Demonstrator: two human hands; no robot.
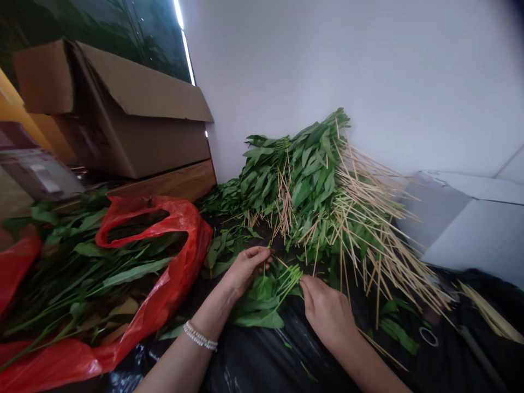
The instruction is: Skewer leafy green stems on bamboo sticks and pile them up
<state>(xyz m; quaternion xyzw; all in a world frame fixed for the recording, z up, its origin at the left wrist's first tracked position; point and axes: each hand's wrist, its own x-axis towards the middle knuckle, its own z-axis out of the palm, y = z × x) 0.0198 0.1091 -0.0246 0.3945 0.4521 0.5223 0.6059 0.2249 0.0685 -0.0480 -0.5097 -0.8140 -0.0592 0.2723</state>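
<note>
My right hand (pixel 328 307) is closed around a thin wooden skewer (pixel 281 262). Its pointed end sticks out toward my left hand. Several green leaf stems (pixel 291 277) sit side by side along the skewer just ahead of my right fingers, and their broad leaves (pixel 260 305) hang down below. With thumb and forefinger pinched together, my left hand (pixel 249 266) holds a green leaf stem (pixel 269 245) by the skewer's tip; the fingers partly hide it. Behind both hands rises a pile of leafy skewers (pixel 315 158), their bare sticks (pixel 376 218) fanning out to the right.
An open red plastic bag (pixel 192 240) full of long leafy stems (pixel 123 273) lies at the left. Black plastic sheeting (pixel 245 360) covers the surface. A cardboard box (pixel 155 136) stands at back left, a white box (pixel 470 224) at right, against a white wall (pixel 347 65).
</note>
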